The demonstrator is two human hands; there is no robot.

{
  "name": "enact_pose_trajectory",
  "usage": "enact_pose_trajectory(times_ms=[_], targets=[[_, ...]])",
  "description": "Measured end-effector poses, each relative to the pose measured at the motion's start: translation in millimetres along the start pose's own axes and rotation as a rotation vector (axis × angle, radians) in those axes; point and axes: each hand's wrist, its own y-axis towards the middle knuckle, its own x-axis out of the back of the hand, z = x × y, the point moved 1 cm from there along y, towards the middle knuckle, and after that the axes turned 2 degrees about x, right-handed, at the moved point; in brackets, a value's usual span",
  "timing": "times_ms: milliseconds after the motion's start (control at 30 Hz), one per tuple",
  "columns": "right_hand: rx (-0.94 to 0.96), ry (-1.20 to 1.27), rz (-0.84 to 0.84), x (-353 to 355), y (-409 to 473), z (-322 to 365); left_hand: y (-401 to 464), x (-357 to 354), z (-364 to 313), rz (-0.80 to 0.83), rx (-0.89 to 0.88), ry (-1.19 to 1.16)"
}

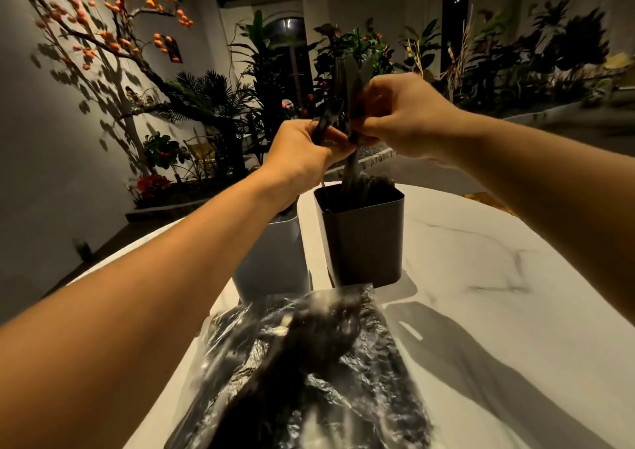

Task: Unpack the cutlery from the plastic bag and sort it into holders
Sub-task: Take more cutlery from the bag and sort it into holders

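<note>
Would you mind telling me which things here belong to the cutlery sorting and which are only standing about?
Part of the job:
- black cutlery, gripped by the left hand and right hand
- dark holder, cutlery already in it
- grey holder
- plastic bag, dark cutlery still inside

Just standing about:
- potted plants
- blossom branch
- marble table, only the work surface

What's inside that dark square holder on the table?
The dark holder holds several black cutlery handles standing upright, their tops poking above the rim. Its opaque walls hide their lower ends, so whether they are forks, knives or spoons cannot be told.
</note>
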Motion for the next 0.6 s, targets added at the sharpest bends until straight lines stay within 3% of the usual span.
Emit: enact_pose_trajectory(times_ms=[167,267,333,467,600], targets=[[-0.038,-0.07,0.021,-13,13,-22,9,-4,18,-0.001,0.102,0.074],[-0.129,-0.165,0.145,-23,13,-38,13,-4,32,0.008,0.234,0.117],[-0.21,-0.214,0.213,-27,12,-48,16,0,36,-0.017,0.33,0.02],[-0.206,-0.197,0.034,-17,11,-53,12,8,33,0.063,0.46,-0.246],[-0.234,0.095,0.057,-19,0,-32,-7,12,29,0.247,0.391,-0.355]])
